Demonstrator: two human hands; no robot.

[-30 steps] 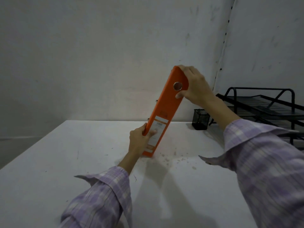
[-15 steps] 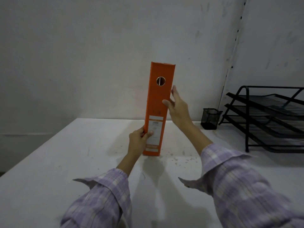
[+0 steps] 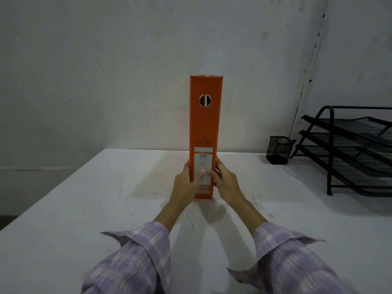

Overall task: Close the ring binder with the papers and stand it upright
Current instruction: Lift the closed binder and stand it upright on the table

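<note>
The orange ring binder [image 3: 205,132] stands upright on the white table [image 3: 84,209], closed, with its spine turned toward the camera and its bottom edge resting on the tabletop. Both hands clasp it low down, near its foot. The left hand [image 3: 186,185] presses against the left side of the spine, its thumb lying across the white spine label [image 3: 203,164]; the right hand [image 3: 224,181] presses against the right side, its fingers [image 3: 218,164] reaching behind the cover and its thumb meeting the left thumb on the label. So the grip is a two-handed squeeze around the binder's lower part, each hand wrapped closely on it.

Above the grip, the spine rises straight and free, with a round metal-rimmed finger hole [image 3: 205,100] well up toward the top. Below the grip, only a short strip of orange shows before the table. Behind the grip lies the far table edge and a plain grey wall [image 3: 106,71].

To the right of the grip and well apart from it, a small black mesh pen cup [image 3: 278,150] sits near the table's back edge (nothing can be made out inside it). Further right still stands a black wire letter tray [image 3: 350,151] with stacked tiers. Nearer the camera than the grip, both forearms run back into lilac checked sleeves [image 3: 140,257], cuffs unbuttoned and flaring. Small brownish specks are scattered on the tabletop just right of the binder's foot.
</note>
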